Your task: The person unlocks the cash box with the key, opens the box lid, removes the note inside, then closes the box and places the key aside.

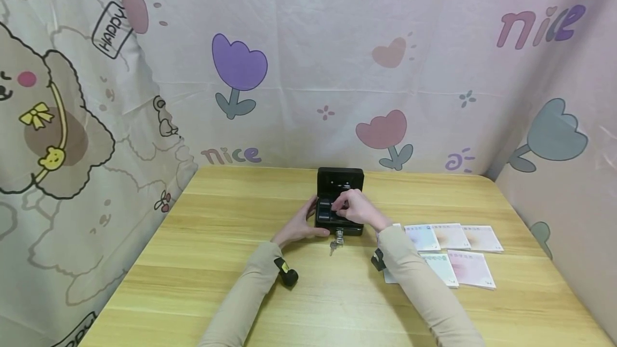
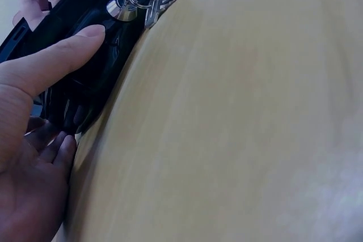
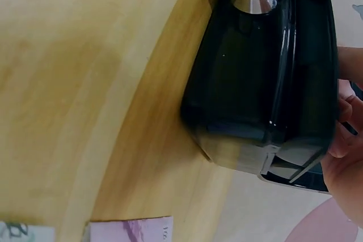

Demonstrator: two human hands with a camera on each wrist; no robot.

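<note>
A small black cash box (image 1: pixel 324 226) stands on the table with its lid (image 1: pixel 340 176) raised. My left hand (image 1: pixel 300 227) holds the box's left side, its thumb along the front face in the left wrist view and the other fingers against the side. My right hand (image 1: pixel 358 208) reaches over the right wall, with bent fingers inside at the black compartments (image 1: pixel 324 211). Whether those fingertips pinch anything is hidden. A silver lock (image 2: pixel 121 8) on the front carries a ring with keys (image 2: pixel 161 5), which hang down toward the table.
Paper notes in pastel colours lie in two rows to the right, among them a pink one (image 1: pixel 469 269) and a blue one (image 1: pixel 421 236). My right sleeve (image 1: pixel 409 266) covers part of them. A printed cloth (image 1: pixel 308 68) hangs behind the wooden table (image 1: pixel 202 218).
</note>
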